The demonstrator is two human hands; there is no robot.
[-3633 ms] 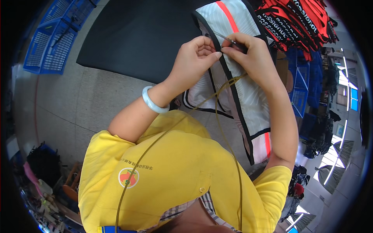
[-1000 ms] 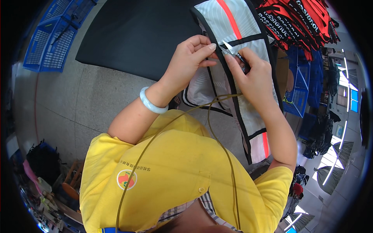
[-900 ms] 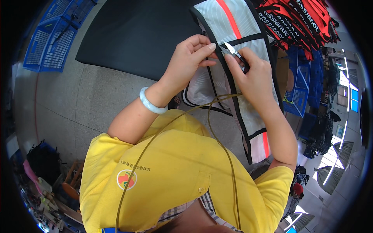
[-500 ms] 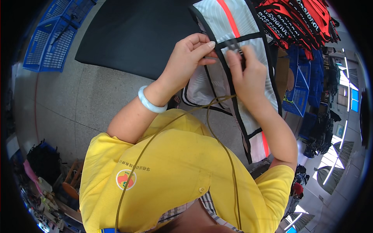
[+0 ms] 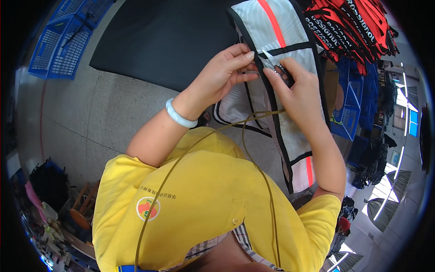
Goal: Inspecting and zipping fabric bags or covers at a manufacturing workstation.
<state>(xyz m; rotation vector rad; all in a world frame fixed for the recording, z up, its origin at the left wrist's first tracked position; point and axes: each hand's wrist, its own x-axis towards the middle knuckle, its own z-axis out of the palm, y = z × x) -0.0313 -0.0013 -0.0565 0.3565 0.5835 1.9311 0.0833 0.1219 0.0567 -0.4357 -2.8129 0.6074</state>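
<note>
The person's left hand (image 5: 226, 71) pinches the edge of a black-trimmed grey panel (image 5: 254, 25); the right hand (image 5: 299, 90) holds scissors (image 5: 281, 70) beside it. I see blue crates (image 5: 63, 47) at ten o'clock, red-and-black straps (image 5: 351, 29) at two.

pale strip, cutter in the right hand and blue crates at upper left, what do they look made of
Pale strip: probably smooth synthetic fabric, from its soft sheen. Cutter: apparently polished metal blade, by its bright glint; dark handle material unclear. Blue crates: likely rigid moulded plastic, given their even colour and lattice pattern.
</note>
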